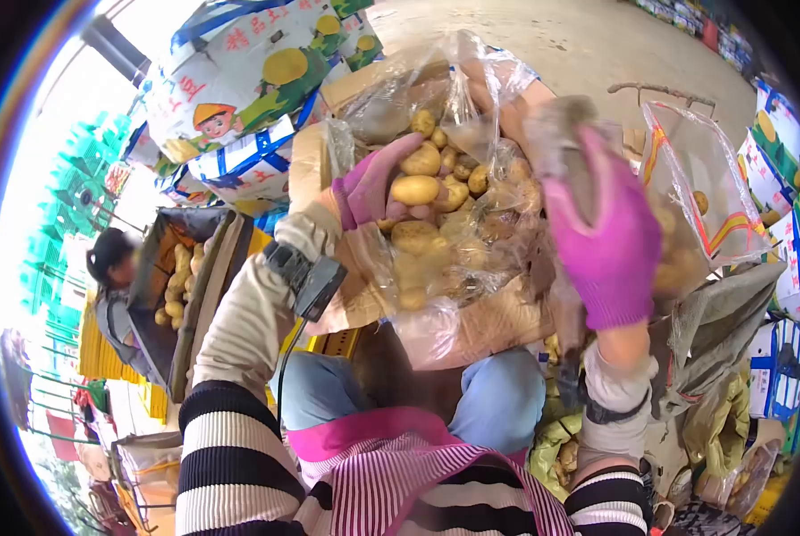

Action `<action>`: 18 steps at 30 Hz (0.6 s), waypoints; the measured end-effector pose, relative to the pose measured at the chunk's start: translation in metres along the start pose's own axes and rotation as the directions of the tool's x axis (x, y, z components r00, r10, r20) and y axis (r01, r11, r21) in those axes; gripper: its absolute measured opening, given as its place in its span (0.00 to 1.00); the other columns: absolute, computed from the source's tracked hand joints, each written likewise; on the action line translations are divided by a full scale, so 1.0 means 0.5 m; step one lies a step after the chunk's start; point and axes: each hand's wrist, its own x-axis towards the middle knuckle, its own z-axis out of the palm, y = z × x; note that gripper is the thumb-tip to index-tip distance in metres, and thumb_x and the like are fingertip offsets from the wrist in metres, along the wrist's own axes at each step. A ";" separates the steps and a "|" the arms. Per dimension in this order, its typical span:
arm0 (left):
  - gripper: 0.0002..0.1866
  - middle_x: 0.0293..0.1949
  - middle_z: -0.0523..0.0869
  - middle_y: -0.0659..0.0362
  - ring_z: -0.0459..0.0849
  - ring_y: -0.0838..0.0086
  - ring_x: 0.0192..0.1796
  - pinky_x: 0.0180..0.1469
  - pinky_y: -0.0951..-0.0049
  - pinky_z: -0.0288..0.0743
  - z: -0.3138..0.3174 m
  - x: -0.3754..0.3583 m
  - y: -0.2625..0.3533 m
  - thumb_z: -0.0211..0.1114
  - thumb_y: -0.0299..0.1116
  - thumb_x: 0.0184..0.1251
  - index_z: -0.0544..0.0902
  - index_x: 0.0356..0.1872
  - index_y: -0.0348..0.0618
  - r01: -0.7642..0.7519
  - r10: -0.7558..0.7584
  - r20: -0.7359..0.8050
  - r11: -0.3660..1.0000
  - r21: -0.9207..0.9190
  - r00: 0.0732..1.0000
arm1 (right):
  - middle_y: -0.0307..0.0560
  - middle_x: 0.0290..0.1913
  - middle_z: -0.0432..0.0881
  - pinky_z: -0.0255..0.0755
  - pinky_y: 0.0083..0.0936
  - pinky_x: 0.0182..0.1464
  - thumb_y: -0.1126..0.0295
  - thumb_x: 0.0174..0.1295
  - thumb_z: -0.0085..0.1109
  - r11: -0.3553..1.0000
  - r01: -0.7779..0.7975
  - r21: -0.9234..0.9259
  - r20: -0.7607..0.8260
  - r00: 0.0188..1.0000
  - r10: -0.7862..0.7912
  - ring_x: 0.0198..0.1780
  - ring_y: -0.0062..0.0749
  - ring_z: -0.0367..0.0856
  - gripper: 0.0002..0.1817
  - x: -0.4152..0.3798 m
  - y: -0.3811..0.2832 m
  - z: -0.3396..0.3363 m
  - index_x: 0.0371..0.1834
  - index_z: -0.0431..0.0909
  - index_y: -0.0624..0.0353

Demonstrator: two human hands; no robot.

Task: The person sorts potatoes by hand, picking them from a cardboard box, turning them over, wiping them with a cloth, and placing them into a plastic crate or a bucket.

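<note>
A cardboard box (471, 326) lined with clear plastic stands in front of me, with many yellow potatoes (415, 237) inside. My left hand (373, 186), in a purple glove, reaches over the box's left side and curls around a potato (415, 189); its thumb lies along the potatoes above. My right hand (607, 237), also gloved in purple, is raised over the box's right edge. Between its thumb and fingers is a grey-brown object (568, 134), too smeared by motion to identify. The clear plastic liner (461, 89) stands up loosely at the far side and partly covers the potatoes.
Left of the box, a dark crate (157, 268) holds potatoes, with a person (114, 277) beside it. Printed cartons (239, 80) are stacked at the far left. To the right are a clear bag (686, 179) with red-yellow trim and a grey cloth (717, 322).
</note>
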 end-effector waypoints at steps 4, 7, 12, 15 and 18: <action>0.36 0.46 0.85 0.43 0.86 0.57 0.30 0.16 0.81 0.72 0.051 -0.126 -0.011 0.41 0.63 0.77 0.73 0.62 0.36 -0.037 0.064 0.114 0.973 -0.230 0.991 | 0.57 0.63 0.76 0.70 0.42 0.66 0.50 0.59 0.64 0.992 -0.103 -0.067 0.633 0.764 0.122 0.64 0.51 0.76 0.36 -0.062 0.014 0.116 0.70 0.69 0.52; 0.30 0.55 0.82 0.44 0.87 0.56 0.47 0.38 0.73 0.84 0.065 -0.164 -0.030 0.57 0.49 0.75 0.68 0.66 0.35 0.075 0.112 0.316 0.848 -0.525 0.942 | 0.59 0.67 0.73 0.65 0.43 0.69 0.50 0.58 0.66 0.983 -0.099 0.156 0.557 0.830 -0.004 0.68 0.52 0.72 0.38 -0.075 -0.048 0.079 0.71 0.68 0.54; 0.27 0.65 0.75 0.48 0.80 0.62 0.63 0.64 0.63 0.76 0.177 -0.169 -0.069 0.56 0.35 0.77 0.62 0.71 0.35 -0.492 0.397 0.342 0.831 0.261 0.852 | 0.56 0.71 0.69 0.69 0.36 0.66 0.64 0.62 0.64 0.881 -0.124 0.456 0.376 0.925 -0.064 0.66 0.49 0.74 0.32 -0.141 -0.092 0.060 0.71 0.68 0.52; 0.30 0.66 0.74 0.48 0.79 0.60 0.63 0.64 0.61 0.76 0.262 -0.150 -0.043 0.53 0.44 0.79 0.61 0.71 0.35 0.102 0.170 0.476 0.863 -0.494 0.863 | 0.52 0.61 0.77 0.77 0.31 0.50 0.66 0.65 0.61 0.871 -0.162 0.465 0.248 0.968 0.047 0.51 0.41 0.82 0.29 -0.113 -0.008 0.041 0.70 0.69 0.50; 0.28 0.66 0.75 0.48 0.80 0.59 0.62 0.66 0.60 0.74 0.301 -0.162 -0.016 0.47 0.45 0.81 0.62 0.74 0.38 -0.104 0.165 0.487 0.983 -0.151 0.857 | 0.47 0.50 0.81 0.78 0.21 0.36 0.66 0.68 0.58 0.369 -0.577 0.729 0.431 0.805 0.407 0.44 0.28 0.84 0.25 -0.107 0.029 -0.068 0.69 0.70 0.52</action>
